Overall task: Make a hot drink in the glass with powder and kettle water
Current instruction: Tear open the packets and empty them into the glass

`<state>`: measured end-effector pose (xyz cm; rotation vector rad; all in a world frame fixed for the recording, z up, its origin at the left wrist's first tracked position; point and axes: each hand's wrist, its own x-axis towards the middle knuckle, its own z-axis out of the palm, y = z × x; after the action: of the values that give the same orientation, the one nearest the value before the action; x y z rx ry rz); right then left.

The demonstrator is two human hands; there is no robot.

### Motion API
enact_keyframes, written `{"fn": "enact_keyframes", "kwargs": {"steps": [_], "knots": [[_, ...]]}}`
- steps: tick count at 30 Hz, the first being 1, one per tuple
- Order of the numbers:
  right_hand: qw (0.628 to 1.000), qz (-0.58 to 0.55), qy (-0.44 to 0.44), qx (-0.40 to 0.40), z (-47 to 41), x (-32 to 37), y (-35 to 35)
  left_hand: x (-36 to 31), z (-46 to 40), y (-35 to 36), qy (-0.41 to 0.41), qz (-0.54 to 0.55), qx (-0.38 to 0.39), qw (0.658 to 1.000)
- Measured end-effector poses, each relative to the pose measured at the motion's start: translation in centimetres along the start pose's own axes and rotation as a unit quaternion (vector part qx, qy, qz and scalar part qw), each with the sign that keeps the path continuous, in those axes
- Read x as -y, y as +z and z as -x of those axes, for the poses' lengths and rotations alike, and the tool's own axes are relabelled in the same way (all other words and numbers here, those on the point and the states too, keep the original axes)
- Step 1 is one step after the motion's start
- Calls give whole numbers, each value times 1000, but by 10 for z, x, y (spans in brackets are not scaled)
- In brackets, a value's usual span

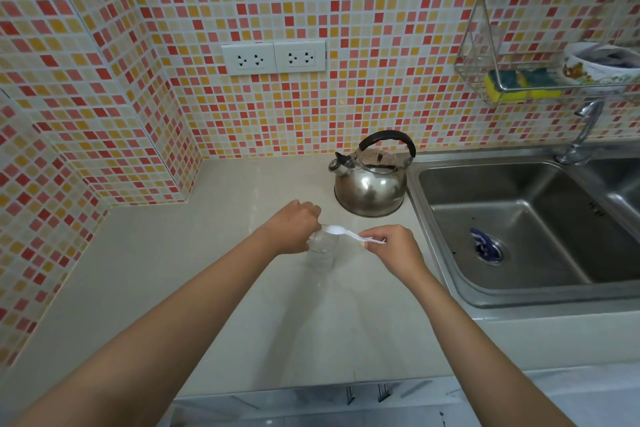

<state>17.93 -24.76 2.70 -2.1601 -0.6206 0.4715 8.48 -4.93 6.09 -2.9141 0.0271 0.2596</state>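
A clear glass point(322, 253) stands on the pale counter point(207, 270) in front of me. My left hand point(294, 230) grips the glass at its left side, near the rim. My right hand point(391, 248) pinches the handle of a white plastic spoon point(346, 233), whose bowl lies over the mouth of the glass. Behind the glass, near the sink, a steel kettle point(370, 184) with a black handle sits on the counter. I cannot tell whether any powder is in the glass.
A steel sink point(519, 229) lies to the right, with a blue item at its drain point(485, 246) and a tap point(581, 135) behind. A wire rack point(540, 87) on the tiled wall holds a sponge and a bowl. Two wall sockets point(273, 57) sit above the counter.
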Motion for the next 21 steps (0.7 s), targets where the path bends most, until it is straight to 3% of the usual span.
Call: {"fn": "enact_keyframes", "kwargs": {"steps": [9, 21], "knots": [[1000, 9, 1, -12, 2, -2, -1, -6, -6, -10, 26, -68, 20, 997], [990, 136, -24, 4, 3, 5, -5, -22, -20, -26, 91, -181, 64, 977]]}}
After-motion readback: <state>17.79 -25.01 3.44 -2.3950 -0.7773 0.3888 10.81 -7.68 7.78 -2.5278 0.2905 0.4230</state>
